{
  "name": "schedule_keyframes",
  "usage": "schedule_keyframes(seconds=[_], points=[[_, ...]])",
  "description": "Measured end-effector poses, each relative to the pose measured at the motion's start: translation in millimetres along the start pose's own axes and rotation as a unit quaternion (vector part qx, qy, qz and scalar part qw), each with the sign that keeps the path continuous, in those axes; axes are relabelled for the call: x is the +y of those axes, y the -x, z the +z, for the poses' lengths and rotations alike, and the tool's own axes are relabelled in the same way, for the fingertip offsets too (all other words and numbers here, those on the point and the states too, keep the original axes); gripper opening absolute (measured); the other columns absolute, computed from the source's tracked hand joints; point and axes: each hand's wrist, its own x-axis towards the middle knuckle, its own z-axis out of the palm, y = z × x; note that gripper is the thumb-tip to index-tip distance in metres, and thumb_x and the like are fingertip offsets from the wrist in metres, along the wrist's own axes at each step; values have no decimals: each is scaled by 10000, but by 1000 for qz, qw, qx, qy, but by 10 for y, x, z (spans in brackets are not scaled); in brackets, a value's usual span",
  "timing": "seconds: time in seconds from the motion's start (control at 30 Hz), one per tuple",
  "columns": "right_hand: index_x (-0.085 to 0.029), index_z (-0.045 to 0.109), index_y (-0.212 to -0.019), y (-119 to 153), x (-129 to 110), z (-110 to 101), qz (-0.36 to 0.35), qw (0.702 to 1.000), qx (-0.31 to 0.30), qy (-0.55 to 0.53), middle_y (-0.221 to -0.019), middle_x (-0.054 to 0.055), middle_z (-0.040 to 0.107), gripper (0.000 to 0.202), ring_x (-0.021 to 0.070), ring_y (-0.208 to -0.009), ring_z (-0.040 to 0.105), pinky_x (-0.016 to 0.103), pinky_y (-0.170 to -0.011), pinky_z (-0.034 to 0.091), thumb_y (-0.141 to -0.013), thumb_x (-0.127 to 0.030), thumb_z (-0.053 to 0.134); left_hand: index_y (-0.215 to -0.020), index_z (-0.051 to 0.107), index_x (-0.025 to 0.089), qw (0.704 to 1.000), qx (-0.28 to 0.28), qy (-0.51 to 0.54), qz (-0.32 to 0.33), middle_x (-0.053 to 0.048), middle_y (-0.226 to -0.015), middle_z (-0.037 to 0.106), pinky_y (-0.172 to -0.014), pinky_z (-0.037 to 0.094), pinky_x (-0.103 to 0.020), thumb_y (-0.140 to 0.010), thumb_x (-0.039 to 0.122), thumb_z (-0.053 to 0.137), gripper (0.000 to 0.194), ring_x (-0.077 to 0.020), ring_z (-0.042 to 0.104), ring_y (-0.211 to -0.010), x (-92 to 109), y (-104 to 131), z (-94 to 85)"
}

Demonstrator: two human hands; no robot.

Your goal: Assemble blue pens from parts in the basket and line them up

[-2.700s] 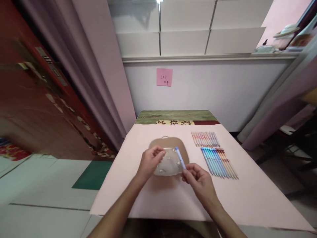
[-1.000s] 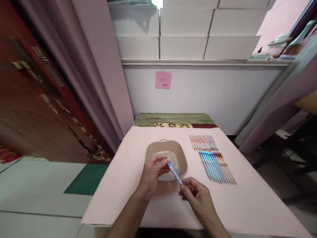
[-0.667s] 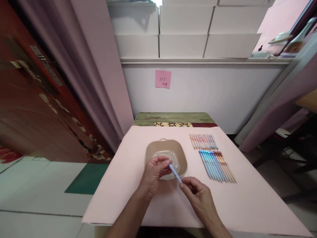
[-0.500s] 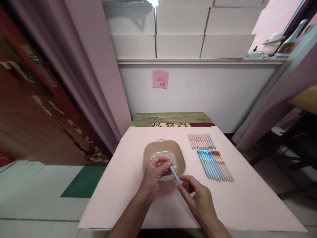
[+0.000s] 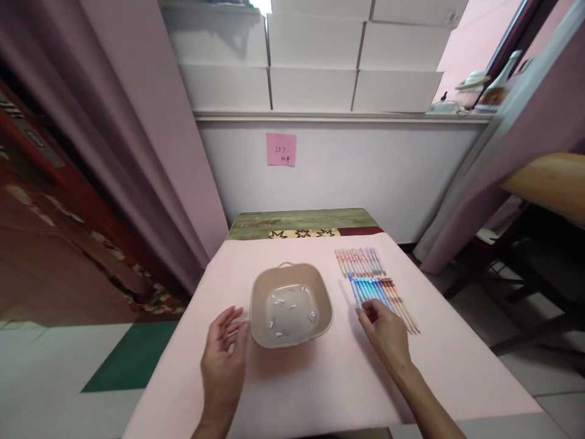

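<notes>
My right hand (image 5: 386, 334) pinches the lower end of a blue pen (image 5: 354, 291) at the left end of a row of light-blue pens (image 5: 369, 288). Brown-topped pens (image 5: 398, 299) continue that row on the right, partly behind my fingers. A beige plastic basin (image 5: 256, 305) stands at the middle of the table, with several small white bits (image 5: 278, 300) scattered on its bottom. Just left of the basin's rim is my left hand (image 5: 225, 350), its fingers loosely curled and apart, holding nothing.
Behind the blue and brown pens lies another row of pale, patterned pens (image 5: 360, 261). A pink cloth (image 5: 292, 390) covers most of the table. White boxes (image 5: 311, 88) line a ledge above the wall, where a pink note (image 5: 281, 150) is stuck.
Both hands were at the blue pen over the basin's front. My left hand has let go and moved left; my right hand has carried the pen right to the row.
</notes>
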Motion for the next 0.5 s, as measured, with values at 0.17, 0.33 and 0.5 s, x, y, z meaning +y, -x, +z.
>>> schedule_keyframes(seconds=[0.17, 0.33, 0.5], points=[[-207, 643, -839, -205, 91, 110, 10, 990, -63, 125, -771, 37, 674, 180, 182, -718, 617, 252, -575, 333, -811, -336, 522, -1212, 491, 169, 982, 50, -179, -29, -131, -1116, 595, -861, 487, -461, -718, 546, 590, 629, -290, 597, -970, -479, -51, -400], [-187, 633, -837, -236, 59, 139, 14, 972, -89, 216, -823, 72, 680, 171, 191, -727, 624, 262, -565, 302, -837, -306, 510, -1215, 482, 163, 967, 15, -254, 23, -141, -1160, 553, -848, 495, -445, -729, 566, 541, 634, -310, 563, -1041, -646, 34, -469], [-190, 633, -875, -221, 41, 179, 29, 966, -78, 244, -875, 78, 679, 195, 195, -753, 632, 265, -580, 319, -863, -334, 502, -1177, 491, 178, 959, 1, -279, 57, -134, -1180, 553, -894, 468, -461, -746, 551, 515, 570, -309, 560, -1042, -658, 52, -441]])
